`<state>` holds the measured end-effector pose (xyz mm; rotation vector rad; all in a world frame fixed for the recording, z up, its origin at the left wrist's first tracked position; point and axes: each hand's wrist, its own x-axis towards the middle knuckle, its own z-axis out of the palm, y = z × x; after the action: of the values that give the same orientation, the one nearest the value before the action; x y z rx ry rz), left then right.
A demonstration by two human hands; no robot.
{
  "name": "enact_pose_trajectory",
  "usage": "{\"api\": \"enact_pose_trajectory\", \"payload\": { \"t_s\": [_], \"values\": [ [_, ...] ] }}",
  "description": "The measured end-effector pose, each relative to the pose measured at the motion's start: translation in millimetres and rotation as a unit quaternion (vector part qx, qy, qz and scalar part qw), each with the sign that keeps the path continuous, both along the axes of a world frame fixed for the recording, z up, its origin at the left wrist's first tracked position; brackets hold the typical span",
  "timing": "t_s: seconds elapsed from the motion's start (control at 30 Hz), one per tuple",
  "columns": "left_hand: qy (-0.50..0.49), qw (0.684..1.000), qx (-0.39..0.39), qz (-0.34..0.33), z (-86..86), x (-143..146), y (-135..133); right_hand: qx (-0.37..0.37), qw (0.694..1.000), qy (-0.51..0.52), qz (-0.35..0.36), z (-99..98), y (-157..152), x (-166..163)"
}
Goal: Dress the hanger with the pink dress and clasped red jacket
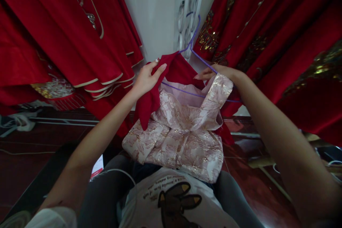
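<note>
The left hand [146, 78] closes thumb and fingers on the shoulder of a red garment [149, 108], just left of the hanger's hook. The right hand [223, 72] reaches in from the right, its fingers nearly straight and close together beneath one arm of the purple hanger [197, 55], beside the dress strap; whether it grips anything, I cannot tell.

One dress [184, 144] lies near, across the person's lap, with the hanger at its neck. Its cloth is stiff, pale pink brocade with shiny gold threads, a V-shaped neckline and a smooth pink lining. One broad strap shows on the right; the red garment, smooth and matte, drapes over the left shoulder and behind the neck.

Two groups of red clothes hang farther off: the left group [61, 35] has pale piping and silvery beadwork, the right group [280, 42] gold sequins. Between them, on the far side, stands one white metal rack [181, 17] with curled bars.
</note>
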<state>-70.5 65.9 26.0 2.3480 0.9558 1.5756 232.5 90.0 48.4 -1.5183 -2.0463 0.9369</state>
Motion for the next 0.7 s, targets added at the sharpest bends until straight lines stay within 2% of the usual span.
{"api": "enact_pose_trajectory", "payload": {
  "t_s": [0.13,0.2,0.27,0.33,0.4,0.53,0.63,0.7],
  "values": [
    [-0.019,1.000,0.010,0.012,3.3,-6,4,0.144,0.989,0.008,-0.042,-7.1,9,9],
    [-0.039,0.998,0.023,0.033,7.6,-14,11,0.219,0.972,0.000,-0.087,-4.9,5,14],
    [-0.058,0.996,0.034,0.055,12.1,-25,22,0.311,0.937,-0.025,-0.157,-0.7,-4,23],
    [-0.062,0.995,0.035,0.070,15.1,-36,31,0.370,0.899,-0.050,-0.229,4.0,-16,37],
    [-0.051,0.995,0.030,0.074,15.8,-43,36,0.372,0.883,-0.062,-0.279,9.1,-30,55],
    [-0.026,0.997,0.028,0.074,13.9,-48,32,0.285,0.892,-0.114,-0.331,22.9,-62,99],
    [-0.017,0.996,0.032,0.080,13.2,-47,26,0.223,0.895,-0.182,-0.342,34.7,-88,137],
    [-0.013,0.996,0.030,0.086,13.1,-47,20,0.232,0.893,-0.195,-0.332,40.5,-106,159]
  ]
}}
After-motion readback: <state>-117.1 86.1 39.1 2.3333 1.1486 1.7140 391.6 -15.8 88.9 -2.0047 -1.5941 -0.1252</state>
